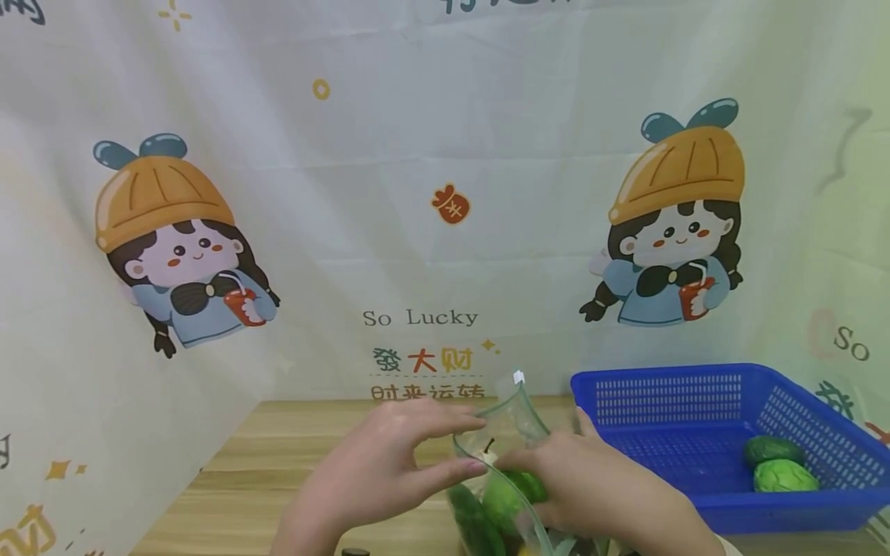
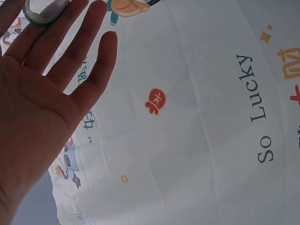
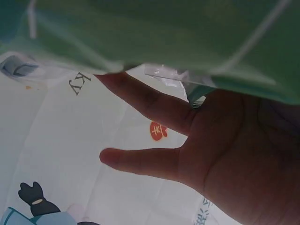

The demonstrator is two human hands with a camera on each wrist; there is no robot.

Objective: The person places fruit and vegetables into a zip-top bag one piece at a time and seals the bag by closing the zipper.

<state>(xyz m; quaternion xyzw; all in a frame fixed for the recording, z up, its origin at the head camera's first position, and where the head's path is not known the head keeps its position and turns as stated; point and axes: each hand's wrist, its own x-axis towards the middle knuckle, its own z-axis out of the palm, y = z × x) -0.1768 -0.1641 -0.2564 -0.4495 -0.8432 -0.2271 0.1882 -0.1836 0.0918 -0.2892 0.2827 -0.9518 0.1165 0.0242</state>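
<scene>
In the head view a clear bag with a green-edged mouth stands low at the centre. My left hand is at its left rim, thumb and forefinger spread apart; the left wrist view shows the other fingers nearly straight. My right hand reaches into the mouth, forefinger and thumb around a round green vegetable, with two fingers straight outside in the right wrist view. Green plastic hides the rest of that hand. A cucumber and a pale thing with a dark stem are in the bag.
A blue plastic basket stands to the right, holding a dark green vegetable and a light green cabbage-like one. The wooden table runs back to a printed cloth. A small dark round top shows at the bottom edge.
</scene>
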